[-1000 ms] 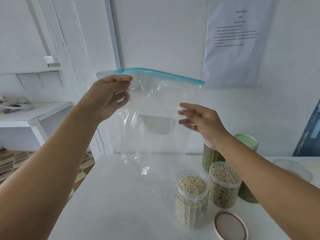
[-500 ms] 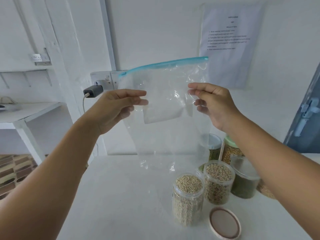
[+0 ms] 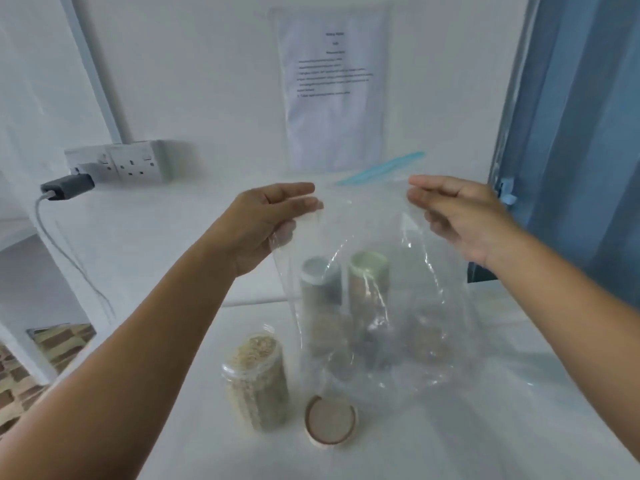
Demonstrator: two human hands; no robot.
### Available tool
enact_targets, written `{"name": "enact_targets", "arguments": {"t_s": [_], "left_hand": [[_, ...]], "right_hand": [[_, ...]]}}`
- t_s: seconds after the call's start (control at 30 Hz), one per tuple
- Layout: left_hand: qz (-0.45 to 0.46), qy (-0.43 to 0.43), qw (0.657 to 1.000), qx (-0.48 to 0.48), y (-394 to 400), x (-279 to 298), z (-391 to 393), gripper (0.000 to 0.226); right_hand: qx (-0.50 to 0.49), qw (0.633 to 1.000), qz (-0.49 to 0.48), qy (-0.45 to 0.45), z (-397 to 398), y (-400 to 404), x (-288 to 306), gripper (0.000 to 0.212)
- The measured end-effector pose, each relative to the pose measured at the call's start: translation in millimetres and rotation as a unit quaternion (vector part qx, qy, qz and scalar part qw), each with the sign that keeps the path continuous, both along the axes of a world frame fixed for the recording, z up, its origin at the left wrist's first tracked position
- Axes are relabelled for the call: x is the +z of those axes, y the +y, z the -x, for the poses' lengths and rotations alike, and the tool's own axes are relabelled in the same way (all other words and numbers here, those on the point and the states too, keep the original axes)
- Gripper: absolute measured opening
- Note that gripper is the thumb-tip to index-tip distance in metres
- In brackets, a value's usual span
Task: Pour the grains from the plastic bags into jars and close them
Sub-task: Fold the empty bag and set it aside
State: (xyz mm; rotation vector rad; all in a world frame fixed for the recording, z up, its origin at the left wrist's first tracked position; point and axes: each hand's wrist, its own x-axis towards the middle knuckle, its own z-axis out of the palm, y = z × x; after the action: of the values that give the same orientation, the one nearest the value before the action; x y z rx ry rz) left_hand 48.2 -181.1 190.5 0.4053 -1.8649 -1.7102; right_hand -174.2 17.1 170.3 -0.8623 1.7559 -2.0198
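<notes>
An empty clear plastic bag (image 3: 377, 306) with a blue zip strip hangs above the white table (image 3: 214, 393). My left hand (image 3: 266, 223) pinches its upper left edge and my right hand (image 3: 457, 216) pinches its upper right edge. An uncovered jar of pale grains (image 3: 256, 379) stands at the front left. A round lid (image 3: 330, 425) lies upside down beside it. Several more jars show blurred through the bag, two of them with lids (image 3: 367, 268).
A double wall socket (image 3: 128, 162) holds a grey plug and cable (image 3: 65, 188) at the left. A printed sheet (image 3: 332, 91) hangs on the wall. A blue door (image 3: 575, 140) is at the right. A patterned floor shows lower left.
Both hands have lowered the empty bag and carried it right, so it now hangs in front of the rear jars. The view has turned right.
</notes>
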Motion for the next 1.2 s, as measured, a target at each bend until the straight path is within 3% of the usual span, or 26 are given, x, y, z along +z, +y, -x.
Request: {"name": "enact_targets", "arguments": {"t_s": [0.1, 0.23, 0.37, 0.73, 0.9, 1.07, 1.13, 1.2], "left_hand": [[0.0, -0.034, 0.999, -0.002, 45.4, -28.4, 42.3, 0.047], [0.0, -0.088, 0.996, -0.004, 102.7, -59.5, 96.3, 0.041], [-0.063, -0.094, 0.993, -0.024, 146.6, -82.4, 148.2, 0.044], [-0.125, -0.139, 0.978, -0.089, 186.4, -134.6, 249.9, 0.04], [-0.013, -0.2, 0.977, -0.078, 197.7, -170.8, 276.7, 0.043], [0.004, -0.257, 0.964, -0.069, 204.3, -187.3, 296.0, 0.059], [0.098, -0.32, 0.939, -0.082, 205.9, -187.5, 299.1, 0.081], [0.253, -0.414, 0.87, -0.083, 209.0, -186.0, 302.0, 0.102]], "right_hand": [[0.019, 0.999, -0.043, -0.013, 43.7, 47.2, -36.1, 0.026], [0.006, 0.996, -0.082, -0.023, 93.8, 110.2, -61.1, 0.025], [-0.007, 0.993, -0.113, -0.032, 133.1, 161.0, -65.0, 0.026], [-0.074, 0.984, -0.151, -0.054, 201.3, 228.4, -103.6, 0.028], [-0.098, 0.974, -0.195, -0.066, 219.8, 244.4, -137.1, 0.029], [-0.08, 0.967, -0.228, -0.077, 247.0, 249.6, -157.5, 0.027], [-0.062, 0.965, -0.243, -0.076, 257.1, 249.6, -168.9, 0.029], [-0.041, 0.96, -0.269, -0.062, 264.1, 248.5, -181.5, 0.03]]}}
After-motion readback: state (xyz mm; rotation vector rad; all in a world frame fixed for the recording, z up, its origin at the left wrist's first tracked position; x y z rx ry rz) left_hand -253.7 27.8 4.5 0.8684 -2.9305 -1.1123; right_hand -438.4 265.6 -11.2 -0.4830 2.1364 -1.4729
